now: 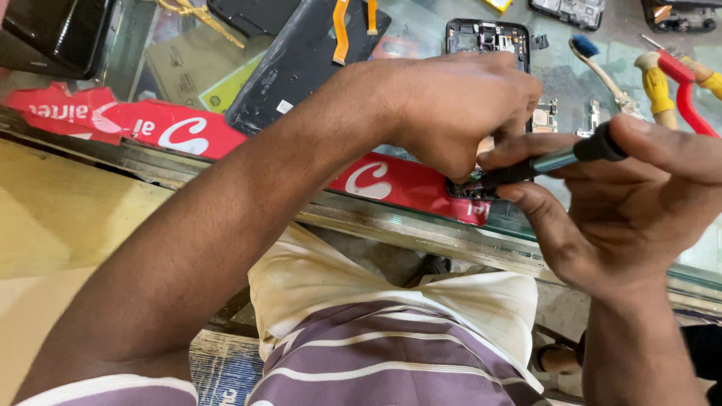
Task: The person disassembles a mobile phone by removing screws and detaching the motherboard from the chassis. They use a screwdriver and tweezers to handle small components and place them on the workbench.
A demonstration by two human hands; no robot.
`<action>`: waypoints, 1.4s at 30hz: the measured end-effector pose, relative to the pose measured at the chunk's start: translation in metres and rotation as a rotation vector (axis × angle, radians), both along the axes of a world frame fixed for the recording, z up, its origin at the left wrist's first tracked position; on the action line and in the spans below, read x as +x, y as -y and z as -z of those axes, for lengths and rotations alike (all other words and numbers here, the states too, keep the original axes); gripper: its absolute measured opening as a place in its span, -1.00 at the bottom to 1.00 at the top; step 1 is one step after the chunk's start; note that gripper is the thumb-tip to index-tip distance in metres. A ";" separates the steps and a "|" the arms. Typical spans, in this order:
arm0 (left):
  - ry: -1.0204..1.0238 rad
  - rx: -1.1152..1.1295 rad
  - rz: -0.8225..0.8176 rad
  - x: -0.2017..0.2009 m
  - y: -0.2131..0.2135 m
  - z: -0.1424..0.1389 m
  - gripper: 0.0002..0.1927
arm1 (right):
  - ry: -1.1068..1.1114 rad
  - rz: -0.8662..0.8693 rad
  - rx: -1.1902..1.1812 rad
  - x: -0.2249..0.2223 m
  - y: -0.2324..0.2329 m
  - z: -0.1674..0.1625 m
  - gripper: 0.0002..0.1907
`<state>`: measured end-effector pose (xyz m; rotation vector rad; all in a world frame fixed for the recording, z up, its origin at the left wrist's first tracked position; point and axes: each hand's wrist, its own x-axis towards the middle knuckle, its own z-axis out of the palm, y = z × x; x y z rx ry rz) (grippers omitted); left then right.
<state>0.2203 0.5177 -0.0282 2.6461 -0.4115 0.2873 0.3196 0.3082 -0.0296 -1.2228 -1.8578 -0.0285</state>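
Right of the frame's centre, at the near edge of the glass tabletop, the left hand and the right hand meet over a small piece of phone hardware, most of it hidden beneath them. The left hand's fingers are curled and pressed down on that piece, pinning it against the tabletop edge; the right hand's fingers pinch a slim screwdriver with a dark grip and a teal shaft, its tip aimed at the little green and metallic spot that shows between the hands. Judging by what lies around, the stripping-down looks well advanced: an opened phone frame with its insides bare sits at upper centre, a detached dark back panel with orange flex cables lies to its left, and small loose metal parts rest just right of the left hand. What remains seems to be the fine work on the piece under the screwdriver tip; whether a screw is going in or coming out cannot be told. Toward the upper right lie a small brush, yellow-handled tools and a red-handled tool, all untouched, and a red sticker strip runs along the tabletop edge.
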 end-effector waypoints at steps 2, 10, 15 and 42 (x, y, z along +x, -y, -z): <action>-0.041 0.039 0.002 0.000 0.000 -0.003 -0.75 | 0.045 0.055 0.029 0.001 -0.001 0.000 -0.07; -0.098 0.054 -0.012 -0.001 -0.001 -0.015 -0.77 | 0.014 0.016 -0.025 0.001 -0.004 -0.001 -0.16; -0.127 0.066 -0.023 0.000 -0.001 -0.019 -0.67 | 0.047 -0.029 0.000 0.004 -0.009 -0.002 -0.11; -0.230 0.005 -0.102 -0.011 0.009 -0.029 -0.59 | -0.303 0.490 0.065 0.007 0.043 0.013 -0.88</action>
